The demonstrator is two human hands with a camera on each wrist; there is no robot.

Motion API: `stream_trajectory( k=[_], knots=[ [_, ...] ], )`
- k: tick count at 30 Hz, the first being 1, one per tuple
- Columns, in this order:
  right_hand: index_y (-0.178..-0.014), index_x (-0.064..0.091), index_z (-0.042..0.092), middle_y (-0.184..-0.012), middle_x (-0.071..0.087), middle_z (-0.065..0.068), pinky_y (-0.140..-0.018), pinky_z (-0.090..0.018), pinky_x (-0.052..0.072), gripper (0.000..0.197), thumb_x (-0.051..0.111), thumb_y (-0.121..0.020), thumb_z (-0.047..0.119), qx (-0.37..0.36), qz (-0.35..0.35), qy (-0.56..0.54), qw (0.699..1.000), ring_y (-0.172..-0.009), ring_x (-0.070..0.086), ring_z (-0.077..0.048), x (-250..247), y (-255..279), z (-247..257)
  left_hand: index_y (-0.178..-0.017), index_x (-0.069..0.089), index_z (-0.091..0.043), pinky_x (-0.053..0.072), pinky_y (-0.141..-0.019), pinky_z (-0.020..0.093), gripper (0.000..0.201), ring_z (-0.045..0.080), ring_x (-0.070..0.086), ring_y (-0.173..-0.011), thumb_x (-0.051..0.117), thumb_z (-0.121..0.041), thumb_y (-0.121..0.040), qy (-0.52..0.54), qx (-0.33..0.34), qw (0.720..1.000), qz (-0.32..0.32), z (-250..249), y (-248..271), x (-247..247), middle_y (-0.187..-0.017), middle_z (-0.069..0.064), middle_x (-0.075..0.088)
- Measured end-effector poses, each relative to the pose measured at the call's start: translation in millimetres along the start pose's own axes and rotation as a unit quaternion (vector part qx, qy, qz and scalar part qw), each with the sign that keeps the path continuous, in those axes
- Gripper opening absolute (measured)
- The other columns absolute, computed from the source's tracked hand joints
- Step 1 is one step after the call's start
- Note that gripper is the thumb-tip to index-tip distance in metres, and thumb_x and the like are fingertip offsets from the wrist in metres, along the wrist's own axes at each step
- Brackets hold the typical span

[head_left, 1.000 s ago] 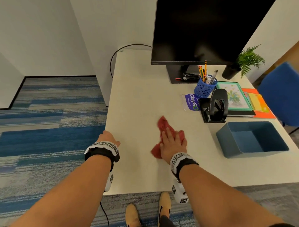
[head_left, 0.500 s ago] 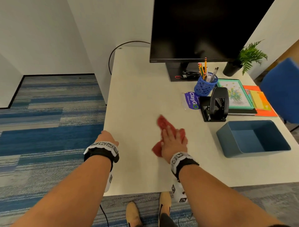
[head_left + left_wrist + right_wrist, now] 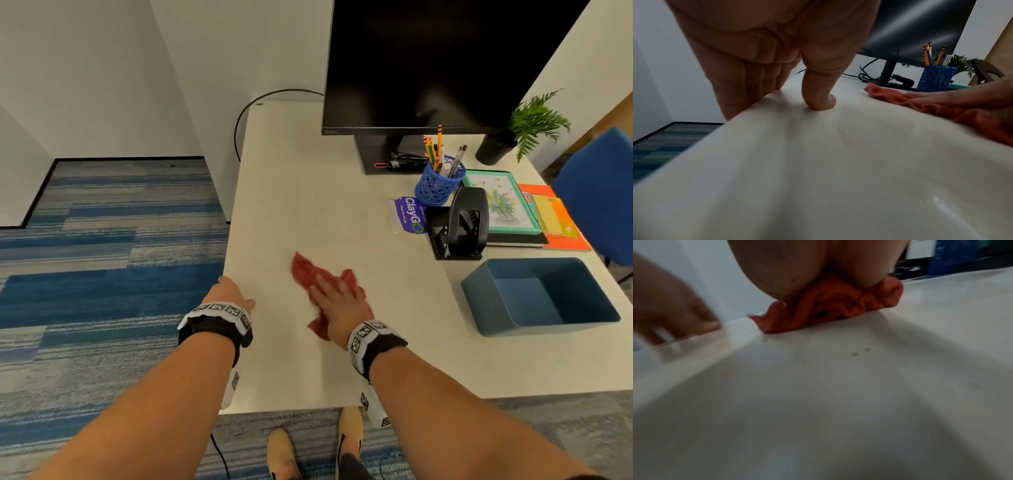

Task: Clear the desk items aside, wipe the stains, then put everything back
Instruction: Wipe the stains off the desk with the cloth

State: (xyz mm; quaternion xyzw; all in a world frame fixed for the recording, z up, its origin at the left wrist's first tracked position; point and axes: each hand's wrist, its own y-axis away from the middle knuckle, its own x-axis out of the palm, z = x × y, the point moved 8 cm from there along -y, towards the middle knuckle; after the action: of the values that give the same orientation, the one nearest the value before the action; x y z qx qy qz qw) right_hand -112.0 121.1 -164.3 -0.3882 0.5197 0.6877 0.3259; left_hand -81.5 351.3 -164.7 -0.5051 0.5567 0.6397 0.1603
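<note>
A crumpled red cloth (image 3: pixel 305 270) lies on the white desk (image 3: pixel 308 192), left of centre. My right hand (image 3: pixel 337 294) lies flat on the cloth with straight fingers and presses it down; the right wrist view shows the cloth (image 3: pixel 828 309) bunched under the palm. My left hand (image 3: pixel 229 291) grips the desk's left edge: in the left wrist view the thumb (image 3: pixel 818 91) presses on top and the fingers curl down over the side. A few small brown spots (image 3: pixel 860 352) mark the desk just in front of the cloth.
Grouped at the right are a black monitor (image 3: pixel 445 61), a blue pen holder (image 3: pixel 440 185), a black hole punch (image 3: pixel 462 222), a ClayGo packet (image 3: pixel 409 216), a framed picture (image 3: pixel 503 202), orange folders (image 3: pixel 555 219), a plant (image 3: pixel 527 126) and a blue tray (image 3: pixel 541 298). A blue chair (image 3: pixel 599 192) stands beyond.
My right hand has slid the red cloth to the left, closer to my left hand. The left hand has stayed on the desk edge.
</note>
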Motion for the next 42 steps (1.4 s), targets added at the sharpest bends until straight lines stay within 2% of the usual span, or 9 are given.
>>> stream_trajectory(
  k=[6,13,16,19,21,24,30,36,42],
  knots=[
    [-0.152,0.009,0.033,-0.16,-0.009,0.014,-0.117,-0.057,0.008,0.076,0.052,-0.091,0.044,0.162,-0.023,-0.052,0.985,-0.147,0.002,-0.029,-19.9,0.3,-53.4,-0.137,0.033,-0.005,0.048,-0.09,0.037,0.067,0.031,0.055,-0.117,0.063,-0.038,-0.087,0.036,0.015,0.999,-0.004,7.4,-0.2,1.3,-0.132,0.015,0.051],
    [-0.151,0.02,0.022,-0.161,0.003,0.004,-0.116,-0.055,0.015,0.069,0.055,-0.092,0.029,-0.007,-0.017,-0.009,1.0,-0.145,0.012,-0.033,-9.8,-3.1,31.8,-0.131,0.039,-0.003,0.045,-0.077,0.031,0.046,0.029,0.058,-0.111,0.056,-0.02,-0.092,-0.015,0.027,0.999,-0.005,13.3,-1.7,1.0,-0.126,0.015,0.055],
    [-0.146,0.035,0.017,-0.152,0.032,-0.003,-0.11,-0.042,0.036,0.057,0.051,-0.092,0.011,-0.014,-0.015,-0.13,0.991,-0.133,0.041,-0.029,-29.1,-6.5,42.0,-0.123,0.047,-0.005,0.047,-0.075,0.031,0.039,0.028,0.061,-0.104,0.059,-0.017,-0.088,-0.032,0.037,0.999,-0.004,17.0,-1.0,0.5,-0.117,0.013,0.061],
    [-0.133,0.054,0.015,-0.118,0.06,-0.011,-0.073,-0.023,0.058,0.04,0.043,-0.097,0.003,0.072,-0.097,-0.476,0.871,-0.085,0.064,-0.022,-55.7,-6.3,25.9,-0.104,0.058,-0.007,0.047,-0.065,0.029,0.026,0.025,0.061,-0.08,0.065,-0.017,-0.081,-0.035,0.038,0.999,-0.003,21.2,0.4,-0.1,-0.09,0.007,0.064],
    [-0.127,0.058,0.024,-0.122,0.064,-0.01,-0.087,-0.03,0.057,0.04,0.047,-0.093,0.007,0.072,-0.098,-0.587,0.801,-0.094,0.066,-0.024,-67.4,-8.7,27.4,-0.085,0.06,-0.009,0.046,-0.06,0.027,0.011,0.023,0.058,-0.07,0.066,-0.016,-0.08,-0.035,0.039,0.999,0.003,22.1,3.0,-0.8,-0.072,0.002,0.058],
    [-0.122,0.06,0.028,-0.118,0.067,-0.008,-0.095,-0.045,0.051,0.038,0.048,-0.088,0.016,0.032,-0.061,-0.622,0.78,-0.106,0.065,-0.031,-67.7,-14.9,31.5,-0.073,0.056,-0.012,0.051,-0.062,0.028,0.011,0.023,0.06,-0.07,0.067,-0.014,-0.076,-0.05,0.036,0.998,0.02,24.4,7.9,-1.2,-0.069,0.002,0.058],
    [-0.137,0.049,0.022,-0.14,0.047,-0.008,-0.108,-0.034,0.039,0.055,0.043,-0.086,0.005,0.093,-0.123,-0.275,0.949,-0.128,0.046,-0.029,-61.3,-15.1,7.5,-0.075,0.051,-0.012,0.055,-0.079,0.034,0.015,0.025,0.059,-0.081,0.066,-0.014,-0.079,-0.081,0.016,0.996,0.036,34.2,11.7,-0.2,-0.077,0.003,0.054],
    [-0.152,0.015,0.028,-0.161,-0.002,0.001,-0.117,-0.057,0.008,0.057,0.035,-0.098,0.032,-0.017,-0.037,-0.011,0.999,-0.148,-0.002,-0.029,-30.2,-24.6,44.0,-0.08,0.052,-0.011,0.049,-0.074,0.028,0.017,0.023,0.059,-0.088,0.063,-0.022,-0.085,-0.084,0.01,0.995,0.057,43.9,13.6,0.9,-0.077,0.001,0.051],
    [-0.154,0.002,0.026,-0.16,-0.018,-0.002,-0.117,-0.053,0.001,0.058,0.021,-0.1,0.039,0.008,0.006,0.01,1.0,-0.149,-0.006,-0.028,-5.9,-25.8,37.2,-0.108,0.061,-0.013,0.054,-0.089,0.034,0.028,0.024,0.061,-0.1,0.064,-0.018,-0.08,-0.084,0.036,0.992,0.084,50.0,13.2,7.0,-0.104,0.002,0.06]
  ],
)
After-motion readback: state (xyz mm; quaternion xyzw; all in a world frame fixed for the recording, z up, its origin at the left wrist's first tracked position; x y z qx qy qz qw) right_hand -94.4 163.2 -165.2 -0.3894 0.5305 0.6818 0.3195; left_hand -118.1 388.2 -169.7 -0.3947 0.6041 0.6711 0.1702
